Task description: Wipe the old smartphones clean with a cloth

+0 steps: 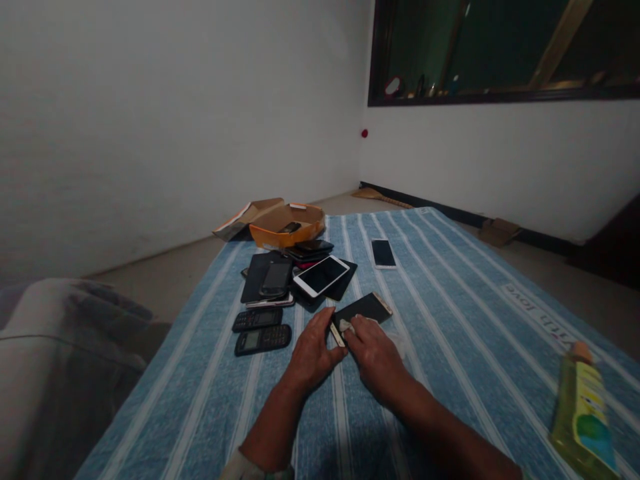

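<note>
A dark-screened phone with pale gold ends [367,308] lies tilted on the blue striped cloth. My left hand [314,350] grips its near left end between thumb and fingers. Pressed onto the screen near that same end is a small whitish wad [346,325], pinched in the fingers of my right hand [374,352]. Something clear and thin, perhaps plastic, shows beside my right hand. Just beyond my left hand lies a white phone [321,275] on a pile of dark phones. Two black keypad phones [263,339] sit left of my left hand.
An open orange box [289,233] stands at the far left of the cloth [445,333]. Another white phone [383,254] lies beyond my hands. A bottle of yellow-green liquid [584,413] is at the near right. Grey fabric covers something at the left.
</note>
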A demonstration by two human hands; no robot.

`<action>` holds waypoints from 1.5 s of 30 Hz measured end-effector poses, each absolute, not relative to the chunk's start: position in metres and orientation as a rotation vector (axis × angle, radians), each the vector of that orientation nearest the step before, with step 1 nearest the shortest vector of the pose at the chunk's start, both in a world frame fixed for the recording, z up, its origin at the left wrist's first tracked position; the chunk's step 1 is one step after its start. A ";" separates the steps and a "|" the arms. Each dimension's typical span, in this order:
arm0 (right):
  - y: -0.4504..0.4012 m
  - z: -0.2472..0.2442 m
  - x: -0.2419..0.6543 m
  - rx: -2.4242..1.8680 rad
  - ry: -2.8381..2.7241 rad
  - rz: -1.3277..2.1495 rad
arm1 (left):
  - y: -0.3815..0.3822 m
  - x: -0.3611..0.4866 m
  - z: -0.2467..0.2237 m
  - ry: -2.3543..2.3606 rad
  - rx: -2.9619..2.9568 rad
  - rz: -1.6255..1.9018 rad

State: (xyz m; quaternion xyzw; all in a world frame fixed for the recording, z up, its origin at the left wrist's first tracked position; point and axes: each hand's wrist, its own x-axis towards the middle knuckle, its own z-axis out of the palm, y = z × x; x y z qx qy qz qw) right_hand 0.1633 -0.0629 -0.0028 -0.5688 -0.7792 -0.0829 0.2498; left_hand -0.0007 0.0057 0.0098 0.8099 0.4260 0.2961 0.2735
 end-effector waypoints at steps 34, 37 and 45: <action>-0.047 0.016 0.155 -1.558 -2.152 -0.185 | 0.002 -0.003 0.013 1.119 2.162 0.825; -0.040 0.024 0.158 -1.734 -2.087 -0.178 | 0.001 -0.002 0.014 1.141 2.131 0.819; -0.037 0.025 0.146 -1.568 -2.179 -0.197 | 0.002 -0.002 0.012 1.134 2.146 0.845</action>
